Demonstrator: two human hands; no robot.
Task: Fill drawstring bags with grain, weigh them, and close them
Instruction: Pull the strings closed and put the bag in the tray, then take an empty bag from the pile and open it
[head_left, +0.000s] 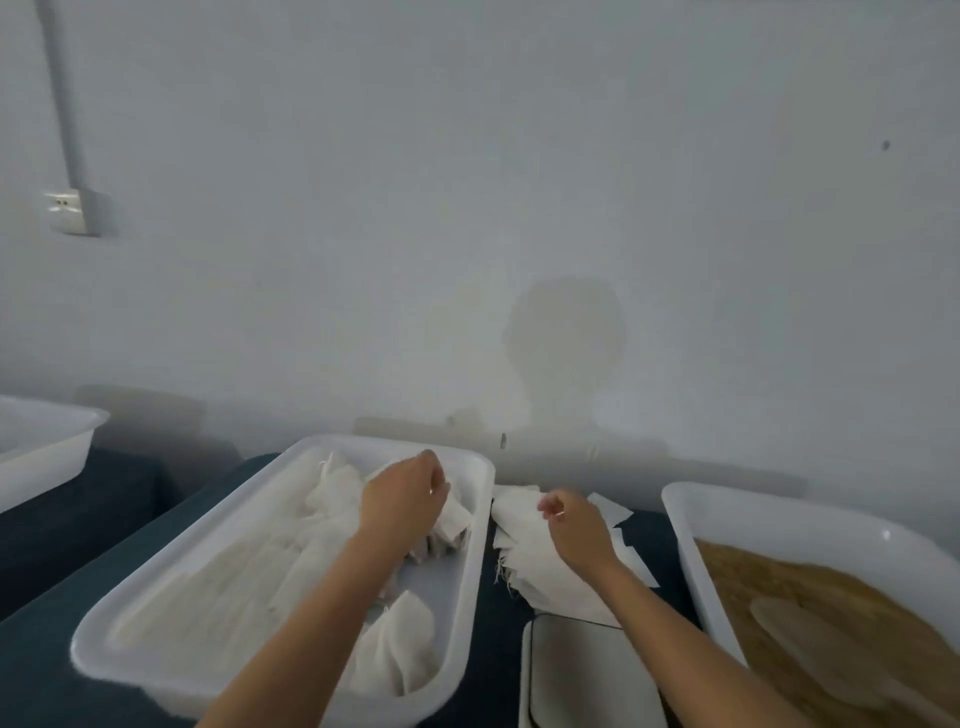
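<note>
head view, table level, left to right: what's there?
Partly cropped white tub → white tray of cloth bags, left hand over its far end → loose pile of flat bags under the right hand → white tub of grain with a scoop lying in it.

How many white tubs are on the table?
3: one far left, partly cut off; one in the middle holding cloth bags; one on the right holding grain. More may lie out of view.

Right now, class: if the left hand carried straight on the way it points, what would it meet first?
Probably the far rim of the white tray, just beyond the left hand; depth is unclear.
</note>
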